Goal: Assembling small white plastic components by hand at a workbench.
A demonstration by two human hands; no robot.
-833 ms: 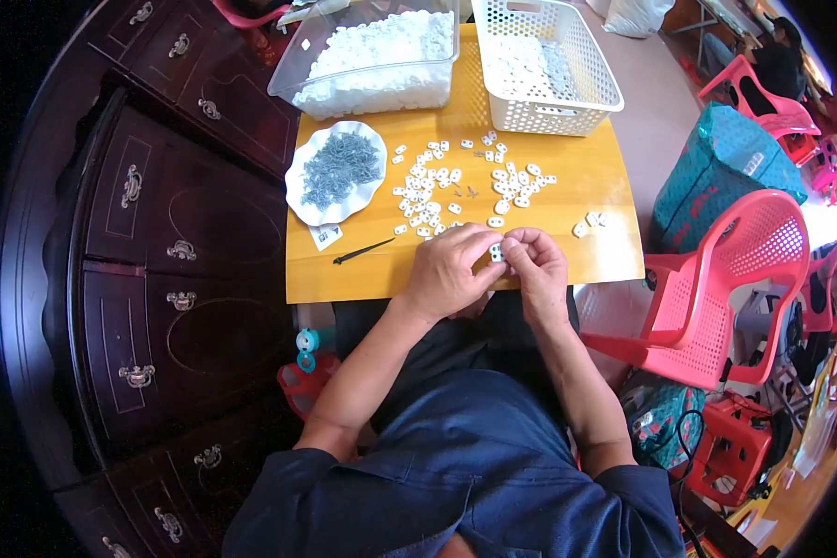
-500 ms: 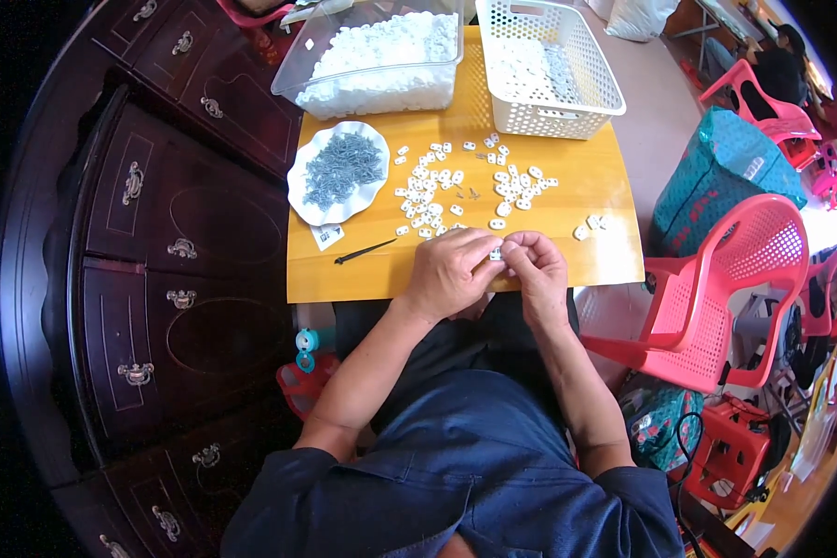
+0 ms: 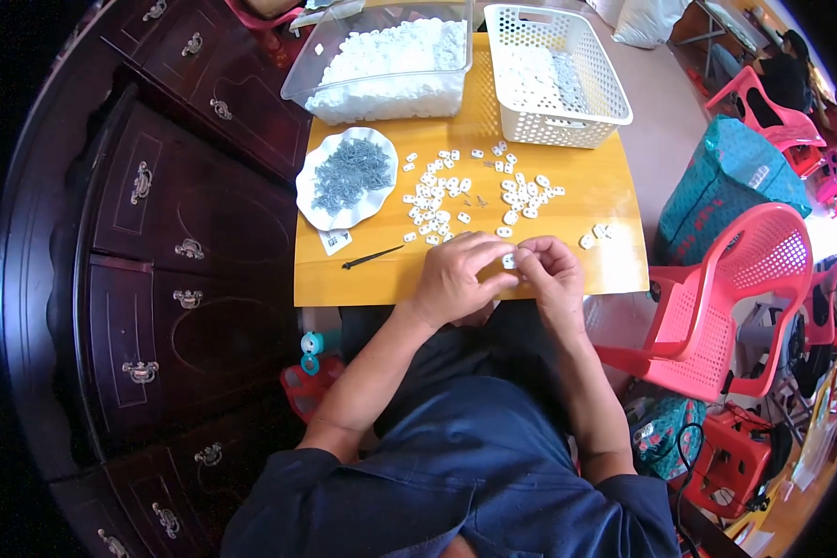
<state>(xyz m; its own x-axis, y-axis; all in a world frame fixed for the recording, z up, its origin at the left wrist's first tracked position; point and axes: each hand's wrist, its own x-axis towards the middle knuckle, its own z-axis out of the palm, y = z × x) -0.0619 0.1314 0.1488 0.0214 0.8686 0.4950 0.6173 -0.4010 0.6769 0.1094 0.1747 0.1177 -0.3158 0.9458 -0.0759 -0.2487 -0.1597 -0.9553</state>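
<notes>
Light from the right blows out the floor (image 3: 828,228) and pales the right of the table (image 3: 616,272); the left cabinet (image 3: 219,321) is dim; outer edges bend.

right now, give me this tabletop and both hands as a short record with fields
right hand: pinching a small white piece
left hand: thumb and forefinger beside that piece, contact unclear
table: yellow, scattered with white two-hole pieces
dish: white, wavy-rimmed, heaped with thin gray metal fasteners
clear plastic bin: full of white pieces
perforated basket: off-white, contents white and gray
loose tool: thin black stick
</notes>
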